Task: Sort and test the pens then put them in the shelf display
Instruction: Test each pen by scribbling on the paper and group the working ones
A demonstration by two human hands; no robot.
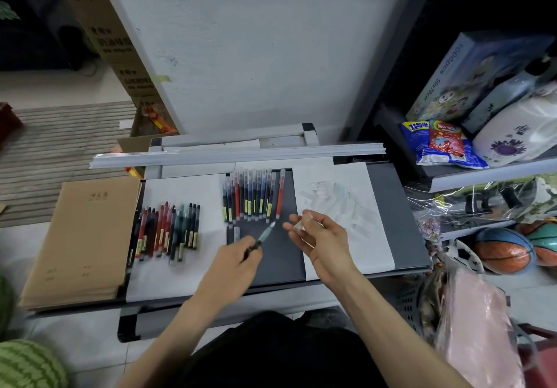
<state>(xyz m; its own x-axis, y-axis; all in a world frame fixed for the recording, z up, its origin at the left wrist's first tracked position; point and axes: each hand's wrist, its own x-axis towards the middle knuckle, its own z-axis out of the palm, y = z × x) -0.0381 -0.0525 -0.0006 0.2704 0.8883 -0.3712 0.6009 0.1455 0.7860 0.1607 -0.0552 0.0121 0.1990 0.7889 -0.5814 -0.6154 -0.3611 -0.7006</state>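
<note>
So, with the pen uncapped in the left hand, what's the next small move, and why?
Probably push the clear cap, pinched in the right hand, onto the pen. The left hand grips the pen by its rear end, tip aimed at the cap across a small gap. Whether it was tested on the scribbled sheet is unclear.

Small general shop, stationery stock. Evidence:
- dark shelf (pixel 494 176) at right, holding a boxed jigsaw puzzle (pixel 470 77) and sealed snack bags (pixel 443 143)
- basketballs (pixel 503 252) piled below the shelf
- printed cardboard cartons (pixel 111 41) leaning at the white wall
- stack of identical brown exercise books (pixel 81 237) on the table (pixel 404 206)
- many pens (pixel 168 231) laid out in two rows
- scribbled test sheet (pixel 337 206)
- long white rail strips (pixel 238 154) along the table's far edge
- watermelons (pixel 27 363) at lower left
</note>
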